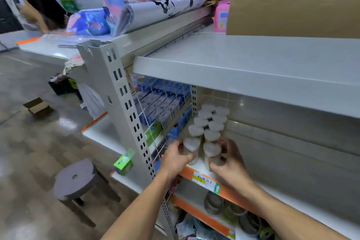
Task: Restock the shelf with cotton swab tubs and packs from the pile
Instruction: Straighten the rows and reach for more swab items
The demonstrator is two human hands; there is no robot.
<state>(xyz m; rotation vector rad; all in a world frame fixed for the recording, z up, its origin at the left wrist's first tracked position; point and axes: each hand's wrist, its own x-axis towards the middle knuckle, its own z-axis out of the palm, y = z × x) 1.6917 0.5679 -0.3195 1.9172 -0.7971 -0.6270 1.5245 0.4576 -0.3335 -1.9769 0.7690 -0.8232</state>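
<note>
Tubs looked light, rigid, probably slick; your left hand and right hand each clasped one by its sides.

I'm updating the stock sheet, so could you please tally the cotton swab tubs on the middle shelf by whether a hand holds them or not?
Tubs in a grip: 2, one in the left hand and one in the right hand
Tubs standing free behind them: 8
Total cotton swab tubs: 10
</note>
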